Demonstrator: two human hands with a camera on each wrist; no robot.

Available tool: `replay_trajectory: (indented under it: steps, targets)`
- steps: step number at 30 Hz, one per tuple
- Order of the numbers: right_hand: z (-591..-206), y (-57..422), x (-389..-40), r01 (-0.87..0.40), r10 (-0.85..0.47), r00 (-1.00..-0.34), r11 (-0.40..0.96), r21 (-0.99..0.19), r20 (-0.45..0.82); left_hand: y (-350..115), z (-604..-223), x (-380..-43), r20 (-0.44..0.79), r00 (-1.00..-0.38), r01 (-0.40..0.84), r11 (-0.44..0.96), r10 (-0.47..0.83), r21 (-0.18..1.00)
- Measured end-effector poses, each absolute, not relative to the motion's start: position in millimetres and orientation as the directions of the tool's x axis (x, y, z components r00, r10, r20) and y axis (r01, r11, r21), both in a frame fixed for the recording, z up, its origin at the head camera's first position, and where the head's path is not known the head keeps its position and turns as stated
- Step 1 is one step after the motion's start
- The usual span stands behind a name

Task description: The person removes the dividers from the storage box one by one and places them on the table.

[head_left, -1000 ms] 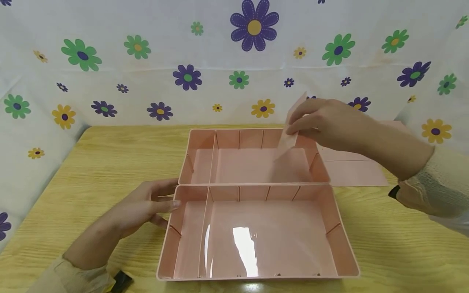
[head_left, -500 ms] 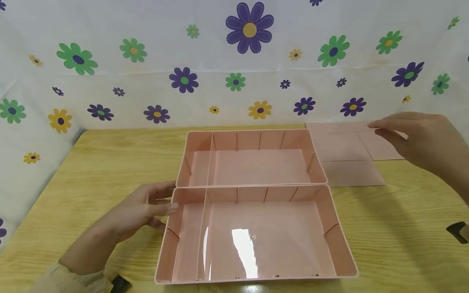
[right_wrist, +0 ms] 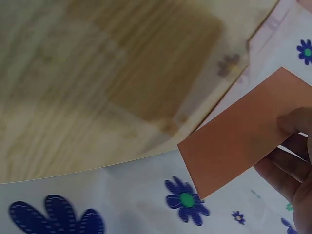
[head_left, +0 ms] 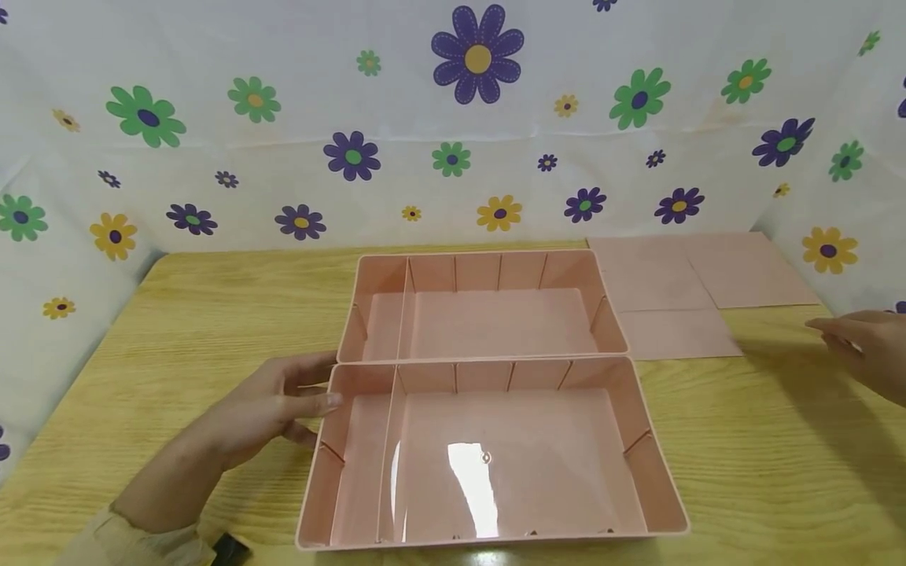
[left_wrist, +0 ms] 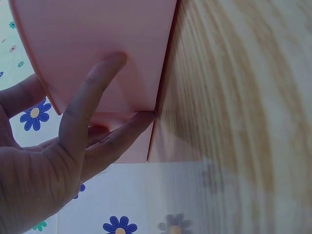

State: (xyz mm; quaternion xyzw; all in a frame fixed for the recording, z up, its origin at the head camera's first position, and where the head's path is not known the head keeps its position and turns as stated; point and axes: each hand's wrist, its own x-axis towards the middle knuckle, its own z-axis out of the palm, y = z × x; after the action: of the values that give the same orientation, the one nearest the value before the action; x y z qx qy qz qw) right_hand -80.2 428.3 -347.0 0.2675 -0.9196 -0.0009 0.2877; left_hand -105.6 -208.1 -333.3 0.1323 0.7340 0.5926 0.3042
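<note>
Two pink plastic trays stand end to end on the table: a far tray (head_left: 506, 326) and a near tray (head_left: 488, 503), each with a narrow left section. My left hand (head_left: 262, 409) grips the left side of the near tray, thumb over the rim and fingers against the outer wall, close to where the trays meet. At the far right, my right hand (head_left: 867, 350) pinches a thin pink rectangular panel (right_wrist: 239, 136), which shows broad side on in the right wrist view. Seen from the head, that panel is hardly visible.
Several flat pink panels lie to the right of the far tray, among them a front panel (head_left: 679, 334) and a right panel (head_left: 750, 271). A flower-print cloth (head_left: 396, 94) hangs behind the wood-grain table (head_left: 212, 314).
My right hand has lifted the panel out of the far tray and carried it right, past the flat panels, then nearer the front. My left hand keeps its hold; the view shifted slightly.
</note>
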Motion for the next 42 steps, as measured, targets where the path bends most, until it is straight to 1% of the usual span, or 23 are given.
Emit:
replay_trajectory:
  steps: [5, 7, 9, 16, 20, 24, 28, 34, 38, 42]
  targets:
    - [-357, 434, -68, -0.473, -0.504, -0.771, 0.863, 0.179, 0.39, -209, -333, -105, -0.287, -0.783, -0.163, 0.262, 0.552, 0.951]
    - [-362, 435, -66, -0.465, -0.51, -0.797, 0.86, 0.209, 0.324, -209, -334, -105, -0.289, -0.782, -0.165, 0.263, 0.553, 0.951]
    - [-367, 437, -65, -0.467, -0.52, -0.804, 0.852, 0.237, 0.289, -209, -334, -105, -0.288, -0.778, -0.165, 0.261, 0.558, 0.951]
    - [-380, 436, -63, -0.455, -0.479, -0.874, 0.867, 0.204, 0.087, -209, -333, -106, -0.281, -0.773, -0.156, 0.259, 0.569, 0.953]
    - [-377, 435, -68, -0.45, -0.463, -0.886, 0.871, 0.196, 0.024, -210, -333, -106, -0.281, -0.775, -0.15, 0.267, 0.566, 0.952]
    - [-373, 435, -76, -0.477, -0.482, -0.876, 0.86, 0.181, -0.018, -211, -334, -106, -0.29, -0.777, -0.162, 0.268, 0.559, 0.95]
    - [-374, 439, -80, -0.484, -0.494, -0.869, 0.861, 0.156, 0.029, -210, -335, -106, -0.293, -0.773, -0.167, 0.264, 0.563, 0.95]
    - [-377, 443, -80, -0.45, -0.457, -0.884, 0.889, 0.08, 0.099, -210, -336, -106, -0.293, -0.772, -0.165, 0.267, 0.564, 0.95]
    - [-377, 447, -82, -0.453, -0.46, -0.876, 0.888, 0.08, 0.144, -210, -335, -106, -0.287, -0.781, -0.154, 0.274, 0.555, 0.949]
    - [-379, 450, -83, -0.486, -0.492, -0.848, 0.87, 0.082, 0.197, -209, -335, -106, -0.292, -0.786, -0.151, 0.289, 0.544, 0.945]
